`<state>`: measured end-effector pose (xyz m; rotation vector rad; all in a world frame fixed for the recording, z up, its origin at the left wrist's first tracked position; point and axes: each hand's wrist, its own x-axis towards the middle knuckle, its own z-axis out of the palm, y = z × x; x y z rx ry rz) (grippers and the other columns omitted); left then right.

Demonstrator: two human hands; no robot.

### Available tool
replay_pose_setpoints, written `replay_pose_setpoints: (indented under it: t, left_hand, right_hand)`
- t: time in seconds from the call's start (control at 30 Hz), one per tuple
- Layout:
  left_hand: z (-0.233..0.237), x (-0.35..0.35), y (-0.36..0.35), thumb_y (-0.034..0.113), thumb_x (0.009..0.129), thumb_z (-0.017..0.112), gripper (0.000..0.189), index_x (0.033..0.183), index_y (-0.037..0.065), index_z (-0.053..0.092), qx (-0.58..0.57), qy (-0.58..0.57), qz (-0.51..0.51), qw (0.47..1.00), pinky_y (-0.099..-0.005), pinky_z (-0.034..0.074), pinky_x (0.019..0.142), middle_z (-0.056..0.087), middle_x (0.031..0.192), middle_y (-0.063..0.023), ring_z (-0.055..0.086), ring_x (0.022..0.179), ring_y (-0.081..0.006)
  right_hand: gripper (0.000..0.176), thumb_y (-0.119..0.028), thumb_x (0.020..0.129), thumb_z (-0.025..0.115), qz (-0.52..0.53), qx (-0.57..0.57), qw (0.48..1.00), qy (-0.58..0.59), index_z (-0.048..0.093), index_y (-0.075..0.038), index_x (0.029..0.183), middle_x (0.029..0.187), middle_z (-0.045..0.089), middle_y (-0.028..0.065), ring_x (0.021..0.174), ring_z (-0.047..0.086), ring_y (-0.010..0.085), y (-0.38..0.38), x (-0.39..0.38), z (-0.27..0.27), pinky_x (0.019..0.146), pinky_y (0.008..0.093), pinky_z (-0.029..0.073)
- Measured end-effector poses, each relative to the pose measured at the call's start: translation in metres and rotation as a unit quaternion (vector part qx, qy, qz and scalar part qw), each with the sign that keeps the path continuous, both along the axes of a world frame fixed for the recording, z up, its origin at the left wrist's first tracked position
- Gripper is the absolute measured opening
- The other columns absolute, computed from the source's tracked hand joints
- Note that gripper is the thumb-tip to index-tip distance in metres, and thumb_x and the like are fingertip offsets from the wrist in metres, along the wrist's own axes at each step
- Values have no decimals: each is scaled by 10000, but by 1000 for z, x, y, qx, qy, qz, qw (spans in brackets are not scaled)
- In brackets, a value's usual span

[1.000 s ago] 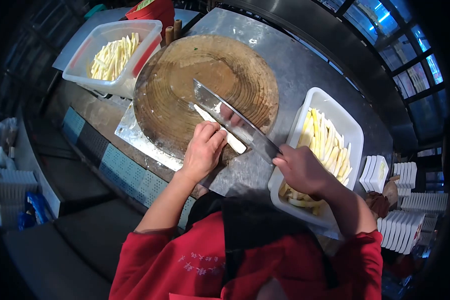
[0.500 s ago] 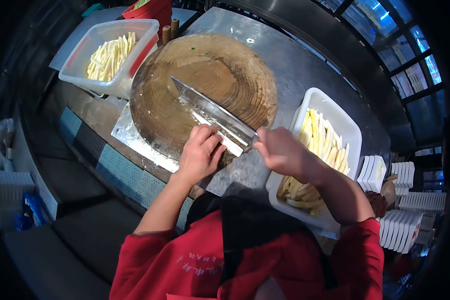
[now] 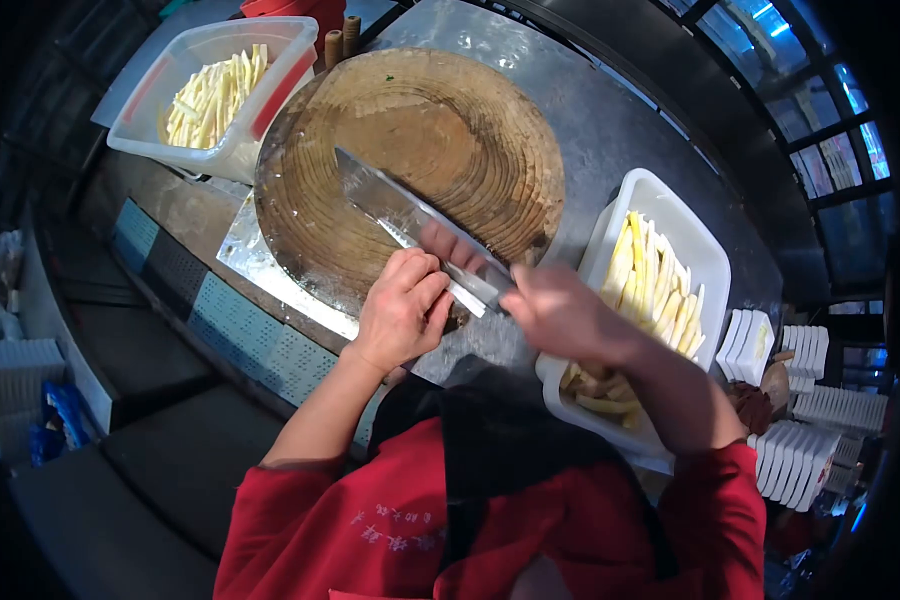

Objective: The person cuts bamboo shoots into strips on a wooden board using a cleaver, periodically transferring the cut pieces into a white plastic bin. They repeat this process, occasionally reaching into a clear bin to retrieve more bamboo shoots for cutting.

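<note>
My right hand (image 3: 555,308) is closed round the handle of a cleaver (image 3: 390,204), whose long blade slants across the round wooden chopping board (image 3: 305,205). Under the fingers of my left hand (image 3: 402,312), a pale, slender vegetable stalk (image 3: 467,300) is pressed down near the board's front edge. One end of the stalk sticks out to the right of those fingers, and a thin part shows beyond them. The blade runs right alongside the stalk, and its shiny face mirrors my left fingers. My left palm is hidden.
To the right, a white tub (image 3: 705,230) holds many yellowish-white stalks, partly under my right forearm. A clear bin (image 3: 135,135) of cut strips stands at the back left, beside a red container (image 3: 315,22). White dishes (image 3: 795,460) are stacked at far right.
The cleaver's blade has shifted slightly and tilted, so finger reflections now show in it. My right hand has come slightly down and left; my left hand stays on the stalk. The view has shifted a little.
</note>
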<state>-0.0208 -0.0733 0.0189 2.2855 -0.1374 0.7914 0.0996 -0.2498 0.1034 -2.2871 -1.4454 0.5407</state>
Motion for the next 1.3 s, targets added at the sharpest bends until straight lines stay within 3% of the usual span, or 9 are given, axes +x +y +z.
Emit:
replay_pose_setpoints:
  t: [0.1, 0.2, 0.33, 0.4, 0.67, 0.87, 0.93, 1.13, 1.3]
  left_hand:
    - [6, -2, 0, 50, 687, 750, 203, 838, 16, 617, -26, 47, -5, 999, -394, 487, 813, 574, 939, -133, 557, 938, -341]
    - [5, -3, 0, 55, 673, 769, 214, 816, 27, 612, -13, 66, 0, 998, -398, 487, 778, 572, 932, -123, 555, 910, -334]
    - [0, 13, 1, 73, 643, 807, 262, 829, 42, 625, 15, 80, 4, 997, -395, 480, 763, 591, 936, -107, 558, 899, -321]
    - [-1, 37, 1, 75, 646, 807, 228, 799, 44, 640, 37, 60, 9, 997, -402, 479, 751, 604, 906, -101, 564, 881, -318]
    - [18, 133, -16, 25, 727, 710, 130, 817, 66, 626, 168, 24, 77, 982, -434, 461, 743, 595, 853, -126, 547, 839, -338]
    - [37, 128, -163, -39, 698, 597, 186, 856, 54, 631, 180, 6, -339, 924, -416, 501, 790, 598, 942, -115, 577, 909, -307]
    - [26, 130, -192, 64, 737, 599, 172, 896, 65, 664, 282, -16, -381, 880, -377, 480, 845, 611, 998, -97, 566, 977, -267]
    - [32, 154, -223, 18, 708, 648, 169, 862, 56, 704, 226, -26, -365, 903, -386, 525, 755, 644, 889, -116, 603, 855, -289]
    - [30, 105, -289, 113, 765, 646, 104, 833, 51, 695, 311, 180, -472, 805, -426, 544, 689, 669, 823, -168, 665, 757, -319]
  right_hand:
    - [222, -203, 855, 600, -73, -41, 987, 138, 571, 17, 852, 771, 601, 264, 780, 606, 450, 26, 24, 18, 715, 486, 489]
    - [228, -205, 849, 611, -98, 75, 989, 83, 575, 20, 858, 775, 602, 264, 796, 598, 461, 23, 27, 15, 719, 481, 485]
    - [203, -177, 874, 621, -286, 57, 911, 291, 575, 11, 812, 657, 600, 118, 544, 613, 190, -23, 27, 67, 477, 320, 477]
    - [185, -157, 885, 616, -309, 134, 911, 238, 569, 7, 813, 609, 549, 57, 484, 535, 62, -63, 24, 67, 411, 239, 424]
    - [167, -127, 876, 634, -581, 295, 740, 167, 592, 35, 860, 575, 531, 23, 439, 499, 82, -207, -53, 83, 404, 245, 397]
    - [131, -76, 877, 602, -702, 310, 632, 106, 622, 44, 923, 543, 514, 24, 384, 457, 98, -279, -122, 60, 369, 253, 365]
    - [138, -72, 877, 597, -720, 325, 605, 100, 622, 51, 933, 542, 512, 28, 382, 453, 93, -289, -144, 56, 363, 246, 359]
    - [124, -52, 875, 590, -754, 372, 535, 85, 625, 58, 919, 557, 525, 26, 391, 455, 82, -318, -199, 36, 365, 238, 360]
    - [130, -76, 886, 592, -759, 367, 533, 75, 585, 27, 806, 541, 526, 27, 388, 462, 84, -318, -206, 30, 366, 248, 363]
